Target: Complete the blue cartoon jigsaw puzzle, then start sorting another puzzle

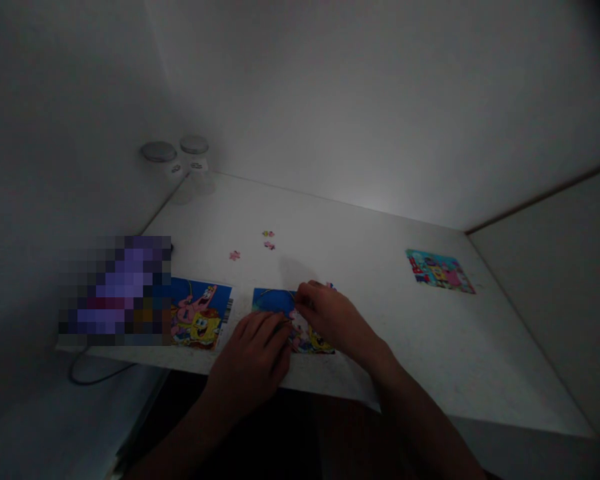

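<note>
Both my hands rest over a partly hidden jigsaw puzzle [273,301] with a blue background, near the desk's front edge. My left hand [250,360] lies on its lower left, fingertips curled against the pieces. My right hand [330,320] reaches across from the right, fingers bunched over the middle. Whether either hand pinches a piece is hidden. A small blue-edged piece [331,285] shows just beyond my right fingers. Several small pink and yellow loose pieces [235,255] lie farther back. To the left sits a cartoon picture card [200,313].
A second colourful cartoon card [440,270] lies at the right on the white desk [380,267]. Two lidded glass jars [175,152] stand in the back left corner. A pixelated, blurred object [115,290] covers the left edge, and a dark cable [95,378] hangs below it.
</note>
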Demonstrator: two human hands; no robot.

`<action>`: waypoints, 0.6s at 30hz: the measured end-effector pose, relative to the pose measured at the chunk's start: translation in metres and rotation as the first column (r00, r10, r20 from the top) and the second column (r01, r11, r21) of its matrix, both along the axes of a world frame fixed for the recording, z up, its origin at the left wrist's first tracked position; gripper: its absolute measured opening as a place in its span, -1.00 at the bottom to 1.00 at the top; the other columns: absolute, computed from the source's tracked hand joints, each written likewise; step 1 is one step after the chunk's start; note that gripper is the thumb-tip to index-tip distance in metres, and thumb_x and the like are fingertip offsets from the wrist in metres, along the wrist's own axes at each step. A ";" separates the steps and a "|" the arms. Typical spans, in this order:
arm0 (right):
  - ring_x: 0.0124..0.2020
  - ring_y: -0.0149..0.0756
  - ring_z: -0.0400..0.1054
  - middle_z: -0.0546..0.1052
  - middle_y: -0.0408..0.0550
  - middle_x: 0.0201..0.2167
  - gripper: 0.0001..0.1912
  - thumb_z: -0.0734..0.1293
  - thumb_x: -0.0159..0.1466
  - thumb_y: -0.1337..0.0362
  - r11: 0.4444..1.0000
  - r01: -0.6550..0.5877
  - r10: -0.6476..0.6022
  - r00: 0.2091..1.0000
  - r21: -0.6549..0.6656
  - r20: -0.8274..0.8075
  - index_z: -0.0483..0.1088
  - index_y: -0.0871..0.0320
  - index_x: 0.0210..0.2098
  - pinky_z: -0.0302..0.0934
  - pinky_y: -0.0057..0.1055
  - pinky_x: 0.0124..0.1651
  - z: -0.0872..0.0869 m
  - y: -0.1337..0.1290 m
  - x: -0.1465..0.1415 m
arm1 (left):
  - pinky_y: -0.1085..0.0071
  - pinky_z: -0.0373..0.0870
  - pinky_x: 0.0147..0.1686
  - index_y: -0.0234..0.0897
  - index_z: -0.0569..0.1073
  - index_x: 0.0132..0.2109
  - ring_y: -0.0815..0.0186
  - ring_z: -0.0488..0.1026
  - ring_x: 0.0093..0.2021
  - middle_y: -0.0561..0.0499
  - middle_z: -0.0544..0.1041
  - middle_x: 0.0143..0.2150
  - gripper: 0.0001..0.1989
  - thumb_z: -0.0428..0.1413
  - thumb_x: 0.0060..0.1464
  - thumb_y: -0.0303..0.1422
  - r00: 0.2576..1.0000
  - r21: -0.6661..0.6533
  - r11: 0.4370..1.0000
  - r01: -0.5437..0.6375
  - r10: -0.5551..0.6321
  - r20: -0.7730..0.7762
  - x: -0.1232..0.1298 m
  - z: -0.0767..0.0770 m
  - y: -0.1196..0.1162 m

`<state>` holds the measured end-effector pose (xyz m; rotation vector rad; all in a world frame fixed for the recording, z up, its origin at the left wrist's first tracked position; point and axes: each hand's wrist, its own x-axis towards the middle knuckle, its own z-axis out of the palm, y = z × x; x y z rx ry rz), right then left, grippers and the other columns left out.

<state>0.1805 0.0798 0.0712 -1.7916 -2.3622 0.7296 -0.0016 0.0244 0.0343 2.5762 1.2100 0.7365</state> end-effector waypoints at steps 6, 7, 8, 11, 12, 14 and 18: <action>-0.34 -0.34 0.33 0.47 -0.03 -0.30 -0.89 0.22 0.28 0.40 0.999 -0.046 0.046 0.998 0.001 -0.052 0.38 0.16 -0.29 0.08 -0.45 -0.32 -0.006 0.000 -0.001 | 0.10 0.35 0.04 -0.32 0.45 0.00 0.12 0.36 0.03 -0.14 0.48 0.00 -0.72 -0.06 0.22 -0.40 1.000 0.013 1.000 0.002 -0.002 0.005 0.000 0.000 0.001; -0.33 -0.34 0.33 0.48 -0.03 -0.29 -0.89 0.22 0.27 0.41 0.999 -0.051 0.051 0.996 -0.001 -0.068 0.39 0.16 -0.28 0.08 -0.44 -0.31 -0.006 0.001 0.000 | 0.09 0.36 0.04 -0.32 0.45 0.00 0.12 0.36 0.03 -0.13 0.48 0.00 -0.72 -0.06 0.22 -0.41 1.000 0.013 1.000 0.004 -0.004 0.006 0.000 0.000 0.001; -0.33 -0.34 0.33 0.48 -0.04 -0.29 -0.88 0.22 0.27 0.41 0.999 -0.053 0.053 0.995 -0.001 -0.087 0.39 0.16 -0.28 0.09 -0.44 -0.30 -0.004 0.002 0.002 | 0.09 0.36 0.03 -0.33 0.45 -0.01 0.12 0.36 0.02 -0.13 0.48 0.00 -0.72 -0.06 0.22 -0.41 1.000 0.013 1.000 0.005 -0.005 0.008 0.000 -0.001 0.001; -0.33 -0.37 0.33 0.47 -0.07 -0.29 -0.88 0.22 0.27 0.40 0.999 -0.022 0.027 0.981 0.032 -0.190 0.38 0.14 -0.28 0.12 -0.44 -0.26 0.002 0.007 0.011 | 0.08 0.36 0.03 -0.33 0.44 0.01 0.12 0.35 0.02 -0.12 0.48 0.01 -0.71 -0.06 0.22 -0.41 1.000 0.021 1.000 0.006 -0.006 0.014 0.000 -0.003 0.002; -0.33 -0.38 0.32 0.46 -0.08 -0.29 -0.89 0.22 0.28 0.39 0.999 0.002 0.010 0.975 0.053 -0.224 0.37 0.14 -0.28 0.13 -0.44 -0.25 0.003 0.009 0.015 | 0.08 0.36 0.03 -0.32 0.43 0.03 0.12 0.35 0.03 -0.12 0.47 0.02 -0.71 -0.06 0.22 -0.41 1.000 0.022 1.000 0.009 -0.009 0.012 0.000 -0.003 0.002; -0.34 -0.40 0.31 0.43 -0.10 -0.29 -0.93 0.23 0.28 0.35 0.997 0.032 -0.012 0.965 0.072 -0.262 0.35 0.14 -0.27 0.14 -0.45 -0.26 0.004 0.012 0.021 | 0.08 0.36 0.03 -0.31 0.42 0.04 0.12 0.35 0.03 -0.12 0.47 0.03 -0.70 -0.05 0.22 -0.40 1.000 0.017 1.000 0.014 -0.014 0.004 0.000 -0.004 0.001; -0.39 -0.41 0.27 0.38 -0.11 -0.30 -0.92 0.32 0.23 0.27 0.996 -0.093 0.087 0.969 -0.015 -0.230 0.34 0.15 -0.30 0.12 -0.47 -0.35 -0.003 0.015 0.026 | 0.09 0.35 0.04 -0.31 0.43 0.03 0.12 0.36 0.03 -0.11 0.47 0.03 -0.71 -0.05 0.22 -0.41 1.000 0.013 1.000 0.016 -0.016 -0.002 0.000 -0.005 0.000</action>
